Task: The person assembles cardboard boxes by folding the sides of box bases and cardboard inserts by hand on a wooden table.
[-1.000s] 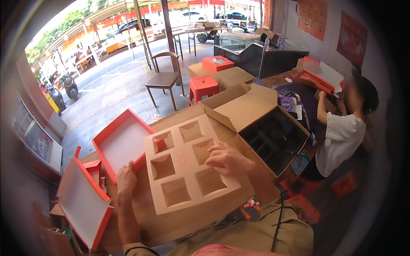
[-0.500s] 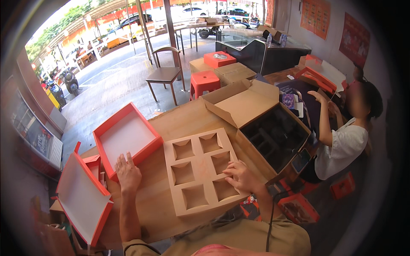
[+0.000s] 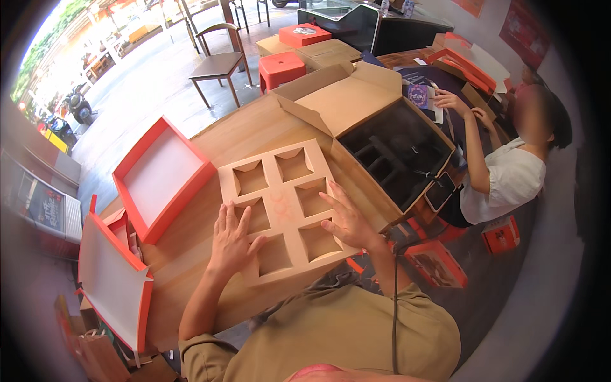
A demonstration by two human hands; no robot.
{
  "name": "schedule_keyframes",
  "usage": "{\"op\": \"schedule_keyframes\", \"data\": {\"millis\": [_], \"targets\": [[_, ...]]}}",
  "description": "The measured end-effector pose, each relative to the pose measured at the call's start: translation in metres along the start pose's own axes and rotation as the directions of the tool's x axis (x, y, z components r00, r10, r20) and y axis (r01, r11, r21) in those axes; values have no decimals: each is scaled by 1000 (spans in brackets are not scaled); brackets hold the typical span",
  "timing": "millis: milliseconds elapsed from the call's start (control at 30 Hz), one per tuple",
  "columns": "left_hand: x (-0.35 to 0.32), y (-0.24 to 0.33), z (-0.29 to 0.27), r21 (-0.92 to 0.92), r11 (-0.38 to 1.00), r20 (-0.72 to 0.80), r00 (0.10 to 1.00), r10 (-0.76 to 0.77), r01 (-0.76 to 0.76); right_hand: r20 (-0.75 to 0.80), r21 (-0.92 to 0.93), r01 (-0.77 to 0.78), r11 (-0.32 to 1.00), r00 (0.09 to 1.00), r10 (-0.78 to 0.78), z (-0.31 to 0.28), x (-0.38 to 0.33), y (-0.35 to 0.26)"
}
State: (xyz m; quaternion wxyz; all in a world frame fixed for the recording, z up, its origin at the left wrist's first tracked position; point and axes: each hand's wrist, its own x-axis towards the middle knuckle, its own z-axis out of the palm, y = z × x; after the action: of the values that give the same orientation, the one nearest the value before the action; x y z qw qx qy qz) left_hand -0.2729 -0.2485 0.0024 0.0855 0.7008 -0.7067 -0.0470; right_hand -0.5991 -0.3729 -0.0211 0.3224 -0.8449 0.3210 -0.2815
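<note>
Head view: left hand (image 3: 232,239) and right hand (image 3: 344,219), fingers spread flat and gripping nothing, press the tan six-pocket cardboard insert (image 3: 286,207) under their fingertips, seemingly steadying it on the wooden table (image 3: 254,130).

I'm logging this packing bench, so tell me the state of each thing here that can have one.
Cardboard insert tray: flat on the wooden table, six pockets empty.
Left hand: open, palm pressed on the insert.
Right hand: open, fingers spread on the insert.
Red box tray: open, empty, lying flat.
Red lid: off, overhanging the table edge.
Large carton: flaps open, dark dividers inside.
Chair: unoccupied.
</note>
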Motion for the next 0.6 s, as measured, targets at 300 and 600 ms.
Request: {"op": "schedule_keyframes", "data": {"millis": [300, 600], "targets": [[4, 2, 4, -91, 996, -14, 1000, 16, -18, -116, 214, -6, 977, 993, 32, 3, -8, 29], [1, -22, 19, -284, 954, -83, 988, -128, 100, -66, 16, -132, 991, 989, 133, 4, -4, 37]]}}
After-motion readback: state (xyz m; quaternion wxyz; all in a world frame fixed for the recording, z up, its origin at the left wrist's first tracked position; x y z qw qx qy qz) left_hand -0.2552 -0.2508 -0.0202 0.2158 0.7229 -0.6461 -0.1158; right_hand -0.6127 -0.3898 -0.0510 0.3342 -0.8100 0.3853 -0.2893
